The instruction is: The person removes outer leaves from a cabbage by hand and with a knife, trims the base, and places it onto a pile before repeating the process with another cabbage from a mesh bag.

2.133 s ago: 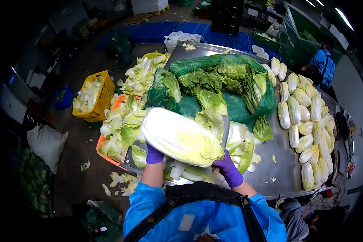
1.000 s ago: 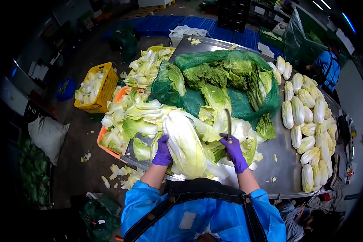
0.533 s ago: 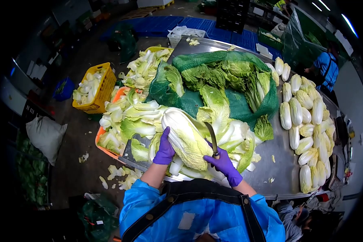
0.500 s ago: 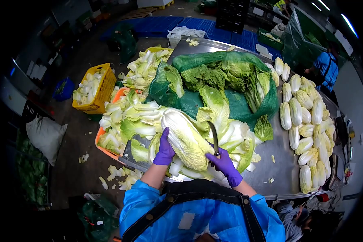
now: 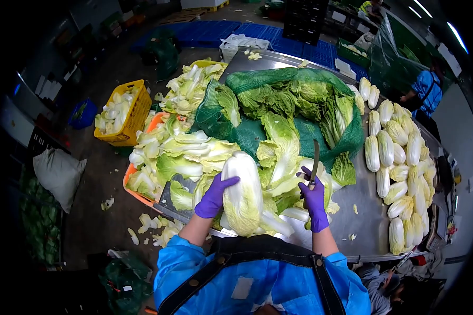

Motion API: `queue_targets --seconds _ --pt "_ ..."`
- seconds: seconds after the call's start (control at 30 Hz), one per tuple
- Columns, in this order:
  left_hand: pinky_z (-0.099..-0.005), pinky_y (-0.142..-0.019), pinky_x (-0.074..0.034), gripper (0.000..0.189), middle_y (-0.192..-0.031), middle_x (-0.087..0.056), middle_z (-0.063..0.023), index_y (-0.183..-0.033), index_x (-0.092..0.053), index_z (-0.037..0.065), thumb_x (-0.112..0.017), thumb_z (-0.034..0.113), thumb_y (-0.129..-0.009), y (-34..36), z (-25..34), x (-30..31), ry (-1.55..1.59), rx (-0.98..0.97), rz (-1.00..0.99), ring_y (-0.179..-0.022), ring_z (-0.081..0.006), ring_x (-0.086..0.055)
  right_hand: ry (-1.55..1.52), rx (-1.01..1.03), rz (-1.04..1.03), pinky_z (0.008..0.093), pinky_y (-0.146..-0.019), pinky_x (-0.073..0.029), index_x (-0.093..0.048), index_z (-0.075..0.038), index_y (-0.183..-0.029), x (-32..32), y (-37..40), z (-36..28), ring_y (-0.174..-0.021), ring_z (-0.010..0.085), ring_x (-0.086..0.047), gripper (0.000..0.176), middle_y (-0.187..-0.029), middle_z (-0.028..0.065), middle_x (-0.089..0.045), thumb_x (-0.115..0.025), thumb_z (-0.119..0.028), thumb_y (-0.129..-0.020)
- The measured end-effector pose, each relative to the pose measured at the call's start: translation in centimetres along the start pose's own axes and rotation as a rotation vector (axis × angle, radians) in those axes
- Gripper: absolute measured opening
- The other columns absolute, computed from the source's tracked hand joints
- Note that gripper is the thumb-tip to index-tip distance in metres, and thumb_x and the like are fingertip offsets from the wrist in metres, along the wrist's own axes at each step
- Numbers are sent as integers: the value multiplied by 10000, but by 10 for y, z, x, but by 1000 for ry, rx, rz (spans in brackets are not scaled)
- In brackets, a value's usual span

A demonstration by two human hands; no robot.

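My left hand (image 5: 214,196), in a purple glove, holds a pale cabbage (image 5: 242,194) by its left side, the head standing nearly upright in the view. Gripped in my right hand (image 5: 314,199), also gloved, is a curved knife (image 5: 315,164) whose blade points up and away from me. The knife is apart from the cabbage. Loose leaves (image 5: 284,195) lie between and beyond my hands. Behind them a green mesh sack (image 5: 255,139) lies open with leafy cabbages (image 5: 305,97) in it.
Many trimmed cabbages (image 5: 397,194) are piled on the metal table (image 5: 347,231) at the right. An orange crate (image 5: 134,184) and a yellow crate (image 5: 134,118) with leaves stand at the left. A co-worker in blue (image 5: 427,90) is at the upper right.
The cabbage has turned more upright and shifted slightly right with my left hand. My right hand has moved right and up, away from the cabbage, with the knife.
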State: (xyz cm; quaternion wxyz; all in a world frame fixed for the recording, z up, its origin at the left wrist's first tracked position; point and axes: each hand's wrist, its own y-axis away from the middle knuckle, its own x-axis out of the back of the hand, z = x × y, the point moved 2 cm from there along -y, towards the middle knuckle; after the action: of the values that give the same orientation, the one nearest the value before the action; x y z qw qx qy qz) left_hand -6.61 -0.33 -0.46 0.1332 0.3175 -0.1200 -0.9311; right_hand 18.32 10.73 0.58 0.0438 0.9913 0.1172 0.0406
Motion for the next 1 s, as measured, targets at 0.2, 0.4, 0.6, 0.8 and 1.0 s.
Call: queue_targets --seconds 0.2,0.4,0.6,0.8,1.0 --pt "-306 -818 -454 685 -1005 -600 -85 -1115 -526 10 -821 222 -534 3 4 -20 -815 -257 -62 -911 -170 -573 697 450 -333 280 -554 -471 -657 -107 -950 -21 24 -28 -592 194 -609 227 -765 94 -648 -610 -74 -730" --pt "-318 -778 -469 709 -937 -629 -120 -1088 -552 24 -809 368 -524 14 7 -29 -1074 -309 -117 -845 -201 -610 757 536 -352 333 -548 -475 -644 -89 -916 -33 25 -18 -577 273 -591 269 -685 128 -603 -576 -69 -656" --pt "-317 -779 -470 713 -931 -633 -122 -1086 -563 20 -814 371 -518 24 9 -35 -1029 -282 -147 -841 -198 -614 900 568 -391 380 -552 -466 -603 -86 -822 -39 27 -17 -596 295 -574 194 -680 118 -576 -566 -75 -631" --pt "-303 -819 -456 708 -947 -633 -104 -1091 -564 11 -837 304 -507 44 16 -37 -904 -223 -234 -891 -164 -595 788 491 -226 363 -619 -479 -630 -66 -875 -20 0 30 -703 284 -601 245 -766 138 -610 -559 -73 -641" --pt "-300 -846 -447 759 -1006 -610 -97 -1138 -515 -9 -851 231 -501 43 33 -33 -743 -329 -156 -933 -156 -571 523 55 -362 291 -623 -487 -648 -54 -972 -9 5 3 -639 183 -602 242 -818 112 -660 -606 -103 -739"
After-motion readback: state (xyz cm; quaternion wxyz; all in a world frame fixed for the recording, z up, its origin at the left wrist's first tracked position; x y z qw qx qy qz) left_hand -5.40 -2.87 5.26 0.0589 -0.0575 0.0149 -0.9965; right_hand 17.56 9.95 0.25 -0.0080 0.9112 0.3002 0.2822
